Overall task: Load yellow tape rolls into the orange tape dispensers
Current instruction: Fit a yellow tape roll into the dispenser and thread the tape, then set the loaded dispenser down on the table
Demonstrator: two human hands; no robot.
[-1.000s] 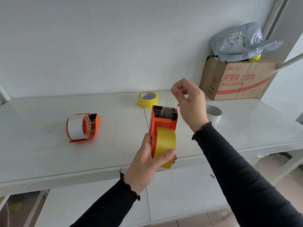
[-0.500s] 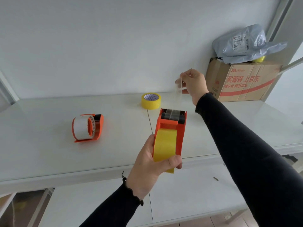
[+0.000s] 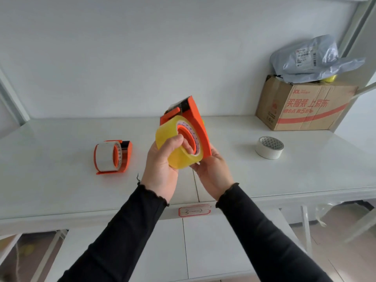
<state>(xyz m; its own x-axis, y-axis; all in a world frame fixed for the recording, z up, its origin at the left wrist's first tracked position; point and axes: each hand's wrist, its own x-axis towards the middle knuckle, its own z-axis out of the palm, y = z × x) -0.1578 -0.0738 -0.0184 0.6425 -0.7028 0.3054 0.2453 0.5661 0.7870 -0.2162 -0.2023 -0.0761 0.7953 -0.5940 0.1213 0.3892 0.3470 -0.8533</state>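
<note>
The fingers of the left hand (image 3: 162, 169) curl over the rim of the yellow tape roll (image 3: 179, 147), the thumb lying across its outer band and a fingertip reaching toward the orange hub at the roll's centre, so this hand grips the roll firmly. The right hand (image 3: 212, 174) cups the underside and back of the orange tape dispenser (image 3: 195, 123), its fingers closed against the flat side plate; most of them are hidden behind the dispenser, so how tightly they wrap cannot be judged for certain. The roll sits on the dispenser's hub, and the whole assembly is held in the air above the front part of the white table (image 3: 61, 180), tilted so that the black serrated cutter points up and away from the person. Both arms wear black sleeves with frilled cuffs. To the left on the table stands a second orange dispenser (image 3: 113, 156) carrying a white roll. To the right, well apart from the hands, a loose white tape roll (image 3: 269, 147) lies flat. At the far right corner a cardboard box (image 3: 303, 108) with red print rests against the wall, with a grey plastic mailer bag (image 3: 313, 60) on top. A small red-bordered label (image 3: 194, 211) is stuck on the table's front edge below the hands.
</note>
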